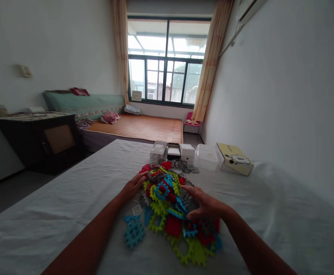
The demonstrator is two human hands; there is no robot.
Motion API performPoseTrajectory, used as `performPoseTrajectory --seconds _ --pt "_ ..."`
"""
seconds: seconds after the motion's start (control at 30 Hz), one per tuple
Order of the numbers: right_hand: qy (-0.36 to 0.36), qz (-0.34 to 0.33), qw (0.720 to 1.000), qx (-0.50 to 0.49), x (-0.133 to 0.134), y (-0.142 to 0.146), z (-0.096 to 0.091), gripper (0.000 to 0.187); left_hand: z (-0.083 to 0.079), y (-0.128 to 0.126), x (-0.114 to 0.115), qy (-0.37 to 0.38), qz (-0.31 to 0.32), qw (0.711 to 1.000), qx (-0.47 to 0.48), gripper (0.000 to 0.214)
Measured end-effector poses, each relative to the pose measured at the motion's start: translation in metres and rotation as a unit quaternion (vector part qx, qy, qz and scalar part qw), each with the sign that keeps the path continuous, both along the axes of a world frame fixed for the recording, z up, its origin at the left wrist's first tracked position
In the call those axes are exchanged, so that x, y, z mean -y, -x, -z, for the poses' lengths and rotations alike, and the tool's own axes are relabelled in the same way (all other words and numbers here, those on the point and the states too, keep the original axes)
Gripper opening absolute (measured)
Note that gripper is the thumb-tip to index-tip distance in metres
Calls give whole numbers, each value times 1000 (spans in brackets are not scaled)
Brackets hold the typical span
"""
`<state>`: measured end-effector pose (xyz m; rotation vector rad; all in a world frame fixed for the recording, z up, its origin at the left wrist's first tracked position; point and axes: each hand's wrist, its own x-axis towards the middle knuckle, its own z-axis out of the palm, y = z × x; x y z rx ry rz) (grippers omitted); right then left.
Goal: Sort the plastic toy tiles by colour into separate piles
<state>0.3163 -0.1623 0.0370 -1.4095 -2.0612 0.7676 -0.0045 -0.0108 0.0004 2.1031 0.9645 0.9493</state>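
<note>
A heap of plastic gear-edged pieces [159, 208] in lime green, red, blue and grey lies on the white sheet. My left hand [134, 186] rests along the heap's left side, its fingers stretched out and touching the pieces. On the right side, my right hand [205, 204] has its thumb and fingers spread against the heap. Neither hand is closed round a piece. A blue lattice piece [134, 231] lies at the heap's lower left, with a small pale card [137, 209] just above it. Pieces deeper in the heap are hidden.
Beyond the heap stand white boxes [187, 152], a small black-edged box [174, 151], a clear plastic container [206, 157] and a yellow cartoon box [234, 159]. A dark cabinet [35, 141] is at left. A bed with a brown mat [149, 128] lies below the window.
</note>
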Motion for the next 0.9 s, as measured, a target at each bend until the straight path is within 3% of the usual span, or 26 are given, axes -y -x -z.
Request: performPoseTrajectory --seconds 0.1,0.3,0.4,0.67,0.9 --pt "-22 25 999 -3 11 14 -2 82 5 -3 -2 -20 0 1000 1 54" --pt "-66 190 979 -27 13 10 24 55 20 -12 -3 -68 -19 997 5 48" --pt "-72 225 971 -26 15 4 33 51 22 -16 -2 -68 -43 997 6 46" --pt "-89 193 976 -56 21 13 33 62 20 -15 0 -46 -36 998 14 43" --pt "-93 158 971 -154 20 22 28 53 15 -12 -1 -39 -19 999 -14 48"
